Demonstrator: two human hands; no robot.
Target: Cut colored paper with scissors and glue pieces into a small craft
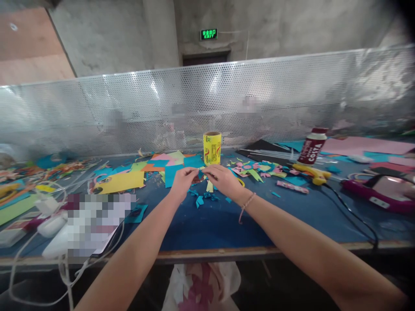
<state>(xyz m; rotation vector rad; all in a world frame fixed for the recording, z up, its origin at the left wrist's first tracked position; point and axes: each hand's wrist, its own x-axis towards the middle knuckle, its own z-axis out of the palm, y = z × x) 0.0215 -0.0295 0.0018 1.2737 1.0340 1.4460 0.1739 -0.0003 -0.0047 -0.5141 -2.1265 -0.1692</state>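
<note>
Both my hands meet over the middle of the blue table. My left hand and my right hand are closed in a pinch on a small teal paper piece held between them. Beneath them lie teal paper scraps and a yellow strip. A yellow roll of tape stands upright just behind my hands. A beaded bracelet sits on my right wrist.
Coloured paper sheets and cuttings litter the table. A yellow glue gun with a black cord, a brown bottle, and a pink device lie right. White chargers and cables lie left. A perforated metal screen backs the table.
</note>
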